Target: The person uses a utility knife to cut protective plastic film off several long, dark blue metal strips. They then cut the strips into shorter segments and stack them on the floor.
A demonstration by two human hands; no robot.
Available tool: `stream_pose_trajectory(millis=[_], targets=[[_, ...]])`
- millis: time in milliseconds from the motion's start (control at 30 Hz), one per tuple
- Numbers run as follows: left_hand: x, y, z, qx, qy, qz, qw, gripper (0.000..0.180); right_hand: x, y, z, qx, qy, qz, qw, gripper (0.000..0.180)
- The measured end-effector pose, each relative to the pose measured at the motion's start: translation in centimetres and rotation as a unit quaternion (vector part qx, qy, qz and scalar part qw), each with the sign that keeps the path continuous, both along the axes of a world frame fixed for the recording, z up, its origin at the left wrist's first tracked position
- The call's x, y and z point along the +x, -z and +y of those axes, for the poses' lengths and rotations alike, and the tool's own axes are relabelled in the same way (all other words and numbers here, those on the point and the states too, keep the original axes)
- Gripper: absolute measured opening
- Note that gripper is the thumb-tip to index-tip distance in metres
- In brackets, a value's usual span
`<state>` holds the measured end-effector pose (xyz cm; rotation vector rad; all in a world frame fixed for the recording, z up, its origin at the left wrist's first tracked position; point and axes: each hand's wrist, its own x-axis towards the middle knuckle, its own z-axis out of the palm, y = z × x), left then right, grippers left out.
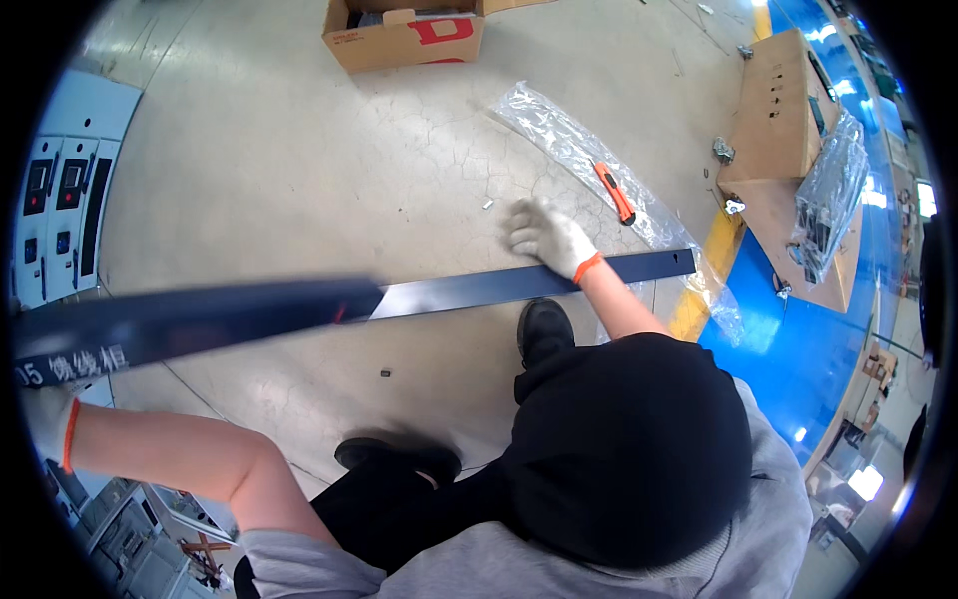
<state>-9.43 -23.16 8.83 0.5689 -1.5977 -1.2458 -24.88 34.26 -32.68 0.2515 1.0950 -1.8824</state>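
A long dark metal panel (200,317) with white printed characters slants across the left side, raised and blurred. Under its lower edge, at the far left rim, is my left hand (45,417) in a white glove with an orange cuff; it appears closed on the panel, though its fingers are hidden. Beyond the panel's end, a narrower dark metal strip (499,288) runs right; I cannot tell whether the two are joined. My right hand (544,238), gloved likewise, lies over the strip's far edge, fingers stretched leftward and holding nothing visible.
Clear plastic film (554,125) lies on the floor with an orange utility knife (614,194) on it. An open cardboard box (404,45) stands at the top, a larger carton (778,115) at right. Grey cabinets (75,190) line the left. Black shoes (544,331) are near the strip.
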Motion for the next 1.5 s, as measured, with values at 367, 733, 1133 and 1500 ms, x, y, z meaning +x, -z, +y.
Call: stream_pose_trajectory(millis=[367,733,1133,1500], targets=[[-6.1,30.4,9.5,0.51,0.028,0.139,0.848,0.034,-1.9,-5.2,-3.5,-0.107,0.091,-0.035,0.99,0.121],[-4.7,40.3,17.5,0.644,0.091,0.002,0.759,0.041,-3.3,-2.0,-0.6,0.162,0.164,0.053,0.972,0.06],[-2.5,44.2,13.3,0.66,0.16,-0.153,0.718,0.033,-4.8,-4.5,-5.7,0.448,-0.185,0.711,0.51,0.081],[-2.5,37.3,20.5,-0.094,0.408,-0.558,0.716,0.05,-8.1,-2.6,-5.1,0.443,-0.297,0.651,0.539,0.078]])
